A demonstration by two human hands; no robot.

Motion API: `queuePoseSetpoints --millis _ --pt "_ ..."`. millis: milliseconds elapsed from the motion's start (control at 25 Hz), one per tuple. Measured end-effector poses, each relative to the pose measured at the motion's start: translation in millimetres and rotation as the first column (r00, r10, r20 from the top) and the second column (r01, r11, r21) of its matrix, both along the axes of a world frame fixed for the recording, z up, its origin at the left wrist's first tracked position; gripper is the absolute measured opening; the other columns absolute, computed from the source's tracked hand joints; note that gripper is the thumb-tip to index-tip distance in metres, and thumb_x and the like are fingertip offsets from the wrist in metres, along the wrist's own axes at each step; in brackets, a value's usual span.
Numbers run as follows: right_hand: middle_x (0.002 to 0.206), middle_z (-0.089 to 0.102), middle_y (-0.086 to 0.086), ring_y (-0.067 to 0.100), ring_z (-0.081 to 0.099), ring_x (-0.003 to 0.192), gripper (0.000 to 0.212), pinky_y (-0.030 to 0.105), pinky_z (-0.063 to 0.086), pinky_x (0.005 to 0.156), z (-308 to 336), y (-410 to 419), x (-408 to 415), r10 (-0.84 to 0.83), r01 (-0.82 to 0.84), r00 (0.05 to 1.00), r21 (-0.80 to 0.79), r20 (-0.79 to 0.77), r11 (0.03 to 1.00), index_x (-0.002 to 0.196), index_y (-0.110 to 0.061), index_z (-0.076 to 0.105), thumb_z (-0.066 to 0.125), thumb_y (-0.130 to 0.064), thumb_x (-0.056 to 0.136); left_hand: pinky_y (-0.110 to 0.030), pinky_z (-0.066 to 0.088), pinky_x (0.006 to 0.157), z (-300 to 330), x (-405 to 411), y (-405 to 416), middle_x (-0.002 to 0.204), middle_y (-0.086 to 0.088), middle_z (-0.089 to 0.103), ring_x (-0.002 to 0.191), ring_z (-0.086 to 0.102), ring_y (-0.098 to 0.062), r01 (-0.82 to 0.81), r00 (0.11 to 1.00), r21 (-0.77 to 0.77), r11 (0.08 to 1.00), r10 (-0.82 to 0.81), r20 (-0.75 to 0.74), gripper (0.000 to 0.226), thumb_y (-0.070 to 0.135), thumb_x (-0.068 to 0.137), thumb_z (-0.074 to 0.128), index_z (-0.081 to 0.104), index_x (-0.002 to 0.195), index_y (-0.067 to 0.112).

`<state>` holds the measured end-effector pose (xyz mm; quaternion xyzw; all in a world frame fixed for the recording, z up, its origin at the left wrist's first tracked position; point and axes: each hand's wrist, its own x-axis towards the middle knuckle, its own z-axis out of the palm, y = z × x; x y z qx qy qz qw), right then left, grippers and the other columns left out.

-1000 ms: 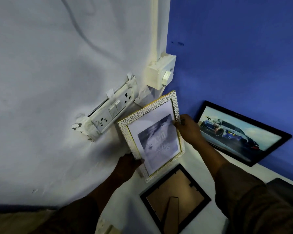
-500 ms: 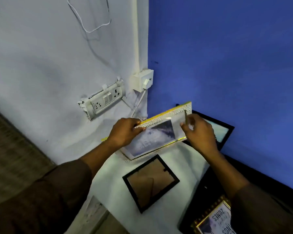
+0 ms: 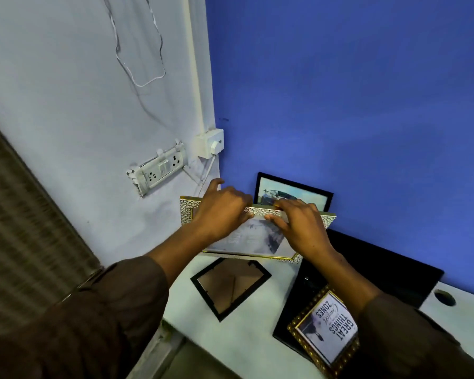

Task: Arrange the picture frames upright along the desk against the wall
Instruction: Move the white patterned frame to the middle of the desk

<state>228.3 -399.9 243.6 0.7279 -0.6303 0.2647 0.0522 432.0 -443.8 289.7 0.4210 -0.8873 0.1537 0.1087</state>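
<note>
My left hand (image 3: 221,209) and my right hand (image 3: 298,225) both grip the top edge of a white-and-gold pebbled picture frame (image 3: 253,242), which stands landscape on the white desk (image 3: 246,335) near the corner. Behind it a black frame with a car photo (image 3: 293,194) leans upright against the blue wall. A small black frame (image 3: 230,285) lies face down on the desk in front. At the lower right a gold beaded frame with "GREAT THINGS" text (image 3: 326,326) lies flat, partly under my right sleeve.
A large black flat object (image 3: 381,272) lies on the desk along the blue wall. A socket strip (image 3: 159,168) and a switch box (image 3: 211,143) are mounted on the white wall at the left. The desk's left edge (image 3: 159,340) drops off beside my left arm.
The white-and-gold frame has been turned from portrait to landscape and lowered toward the desk. Both hands moved from its sides to its top edge. The camera pulled back.
</note>
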Motion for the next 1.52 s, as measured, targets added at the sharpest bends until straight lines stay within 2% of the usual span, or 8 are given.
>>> queuePoseSetpoints --millis 160,320,480,640,800,1160,1360,1520 --pt "0.107 0.075 0.003 0.028 0.065 0.101 0.037 0.038 0.037 0.086 3 40 -15 -0.23 0.241 0.945 -0.02 0.231 0.97 0.111 -0.02 0.068 0.058 -0.05 0.093 -0.046 0.033 0.112 -21 1 51 0.134 -0.001 0.062 0.129 0.053 -0.021 0.144 0.923 -0.118 0.982 -0.176 -0.343 0.041 0.038 0.091 0.056 0.061 0.128 0.02" --pt "0.099 0.076 0.006 0.031 0.067 0.096 0.039 0.042 0.046 0.086 11 86 -38 -0.38 0.43 0.793 0.005 0.475 0.903 0.102 -0.018 0.07 0.06 -0.053 0.091 -0.042 0.043 0.101 -70 4 86 0.127 0.001 0.063 0.12 0.057 -0.022 0.176 0.763 0.177 0.968 -0.021 -0.646 0.037 0.038 0.089 0.058 0.06 0.123 0.021" --pt "0.079 0.068 -0.001 0.022 0.064 0.077 0.037 0.034 0.044 0.06 32 146 -67 -0.373 0.475 0.593 0.064 0.714 0.878 0.086 -0.014 0.066 0.064 -0.051 0.09 -0.029 0.044 0.089 -91 -21 94 0.128 -0.001 0.06 0.115 0.059 -0.02 0.232 0.677 0.726 0.647 0.429 -0.598 0.05 0.037 0.089 0.067 0.05 0.133 0.019" --pt "0.085 0.07 -0.005 0.016 0.066 0.078 0.038 0.037 0.052 0.061 48 192 -99 -0.387 0.524 0.451 0.112 0.804 0.844 0.087 -0.018 0.066 0.06 -0.056 0.091 -0.033 0.045 0.091 -69 -78 99 0.127 -0.002 0.061 0.12 0.058 -0.021 0.494 0.635 0.785 0.373 0.462 -0.619 0.056 0.037 0.088 0.069 0.04 0.136 0.027" --pt "0.102 0.071 -0.003 0.021 0.069 0.094 0.029 0.042 0.059 0.076 50 231 -149 -0.363 0.572 0.474 0.033 0.803 0.82 0.106 -0.025 0.063 0.055 -0.051 0.096 -0.026 0.045 0.081 -36 -144 116 0.125 -0.001 0.064 0.115 0.061 -0.02 0.633 0.603 0.735 0.244 0.44 -0.665 0.046 0.028 0.094 0.063 0.04 0.135 0.025" --pt "0.11 0.063 0.015 0.032 0.062 0.096 0.035 0.04 0.052 0.079 16 281 -335 -0.713 0.765 0.578 0.041 0.398 0.643 0.117 -0.014 0.062 0.053 -0.042 0.099 -0.044 0.028 0.12 -47 -324 127 0.16 0.002 0.029 0.145 0.035 -0.025 0.663 0.678 0.742 0.1 0.34 -0.652 0.098 0.048 0.078 0.072 0.015 0.156 0.027" --pt "0.114 0.065 0.015 0.035 0.063 0.102 0.035 0.033 0.041 0.075 -13 270 -454 -0.777 0.773 0.525 0.188 0.347 0.606 0.119 -0.009 0.058 0.053 -0.038 0.1 -0.038 0.041 0.109 -69 -442 122 0.132 0.012 0.047 0.127 0.049 -0.019 0.639 0.7 0.765 0.081 0.351 -0.622 0.057 0.03 0.093 0.065 0.032 0.139 0.034" --pt "0.11 0.066 0.013 0.036 0.063 0.101 0.028 0.032 0.038 0.074 -46 255 -532 -0.794 0.736 0.516 0.309 0.321 0.603 0.113 -0.01 0.056 0.057 -0.033 0.098 -0.042 0.044 0.106 -100 -520 109 0.141 0.005 0.057 0.125 0.055 -0.02 0.582 0.736 0.811 0.061 0.384 -0.557 0.055 0.028 0.092 0.066 0.04 0.14 0.029"
